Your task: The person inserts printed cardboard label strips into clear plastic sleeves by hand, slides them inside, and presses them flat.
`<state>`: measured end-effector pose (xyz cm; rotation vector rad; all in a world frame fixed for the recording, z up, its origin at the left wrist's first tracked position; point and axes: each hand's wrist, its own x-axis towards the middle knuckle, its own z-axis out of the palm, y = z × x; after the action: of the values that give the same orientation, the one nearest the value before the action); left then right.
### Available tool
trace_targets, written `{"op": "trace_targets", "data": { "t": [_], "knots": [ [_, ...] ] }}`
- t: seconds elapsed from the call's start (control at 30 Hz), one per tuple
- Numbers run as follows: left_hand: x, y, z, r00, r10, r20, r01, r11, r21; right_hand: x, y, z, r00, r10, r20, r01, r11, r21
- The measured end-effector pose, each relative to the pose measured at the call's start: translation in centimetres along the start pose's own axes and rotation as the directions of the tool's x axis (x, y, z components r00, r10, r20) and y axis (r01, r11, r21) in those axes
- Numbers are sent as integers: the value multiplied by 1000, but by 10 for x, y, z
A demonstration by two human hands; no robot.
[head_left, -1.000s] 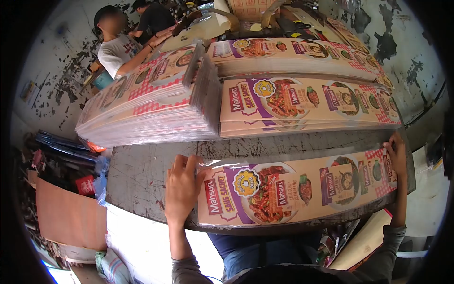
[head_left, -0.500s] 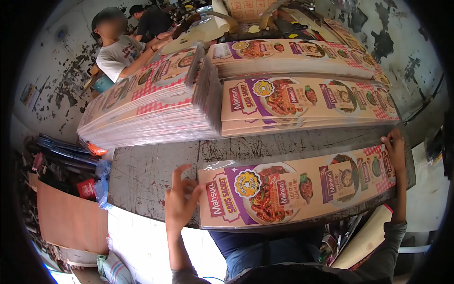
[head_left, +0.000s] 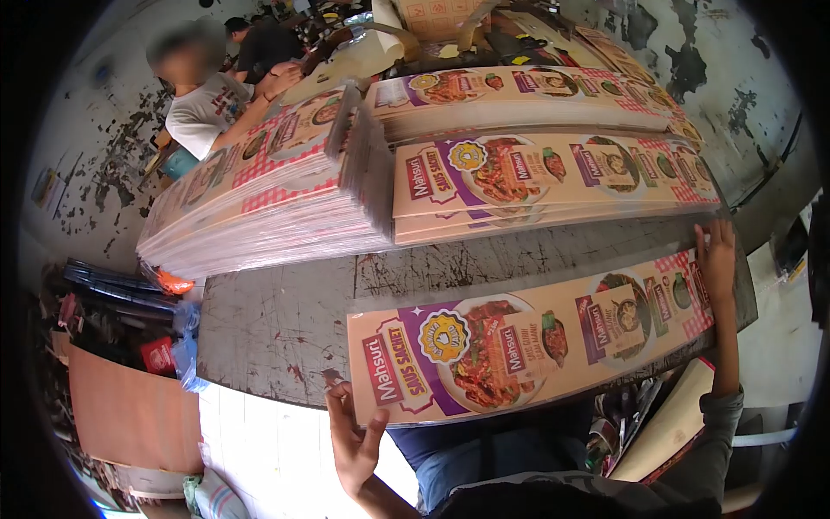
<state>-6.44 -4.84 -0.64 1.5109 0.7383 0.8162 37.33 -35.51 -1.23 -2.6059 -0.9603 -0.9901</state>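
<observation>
"In the head view, where's the printed sheet [head_left: 519, 346]?"

"On the near side of the dark table [head_left: 277, 329], its near-left corner reaching past the edge. Its long axis runs left to right on a slant, the right end farther from the wearer."

"Which way does it point?"

"The purple band and yellow badge lie toward the left end, the red-and-white checks toward the right."

"And the hands?"

"The left hand [head_left: 356, 445] is at the near-left corner, fingers loosely bent, thumb apart from them; I can't tell if it grips. The right hand [head_left: 718, 264] has its fingers extended at the right end. Whether it pinches the sheet, I can't tell."

"What's around it?"

"Beyond it, a tall left stack [head_left: 268, 216] and a lower right stack [head_left: 553, 186] of similar sheets."
</observation>
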Motion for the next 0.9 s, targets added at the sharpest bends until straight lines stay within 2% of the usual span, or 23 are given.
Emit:
{"op": "trace_targets", "data": {
  "t": [0.03,0.07,0.1,0.13,0.2,0.27,0.33,0.4,0.43,0.5,0.6,0.63,0.67,0.7,0.73,0.77,0.8,0.87,0.9],
  "knots": [
    [2,0,1,998,-61,35,65,992,-106,1,-6,-2,1000,-16,-17,16,1000,-16],
    [4,0,3,997,-62,40,66,992,-107,-1,-18,-8,1000,-13,-16,12,1000,-20],
    [6,-2,5,993,-86,83,112,909,-401,-5,-36,-17,996,6,87,-20,985,171],
    [7,-2,6,986,-100,130,161,739,-654,-9,-55,-26,981,1,196,-72,933,354],
    [2,-6,12,990,-105,95,141,703,-697,-15,-97,-47,922,-231,311,57,874,483],
    [0,-4,17,993,-73,96,120,512,-851,-21,-138,-66,900,-331,285,126,822,555],
    [-4,-19,9,992,-59,116,129,538,-833,-27,-157,-68,890,-335,308,115,821,560],
    [-9,-27,5,980,107,169,97,487,-868,-29,-162,-70,883,-337,327,108,824,556],
    [-10,-34,4,979,108,171,98,486,-869,-29,-162,-71,873,-344,346,102,823,559],
    [-9,-42,2,930,253,266,35,661,-750,-30,-161,-72,863,-350,363,96,821,563],
    [-11,-27,11,941,212,263,-13,799,-601,-34,-162,-76,837,-395,378,163,840,518],
    [-9,-25,9,921,158,357,-14,928,-373,-34,-164,-79,817,-407,409,175,850,496],
    [-8,-21,9,898,81,432,-31,992,-120,-35,-165,-81,795,-417,440,188,860,475],
    [-4,-7,20,919,32,394,-24,999,-24,-35,-166,-82,796,-417,439,188,859,475],
    [-1,-3,27,919,31,394,-24,999,-23,-36,-166,-84,784,-420,457,200,868,455],
    [1,-2,32,919,70,388,-162,964,209,-36,-167,-84,774,-424,470,216,875,433],
    [4,0,37,913,109,392,-286,858,427,-35,-168,-84,776,-424,466,218,875,433],
    [7,8,51,892,134,431,-350,809,472,-35,-170,-84,807,-405,429,197,870,452],
    [7,6,56,851,165,498,-453,711,538,-34,-170,-84,808,-405,428,197,870,451]
  ]
}}
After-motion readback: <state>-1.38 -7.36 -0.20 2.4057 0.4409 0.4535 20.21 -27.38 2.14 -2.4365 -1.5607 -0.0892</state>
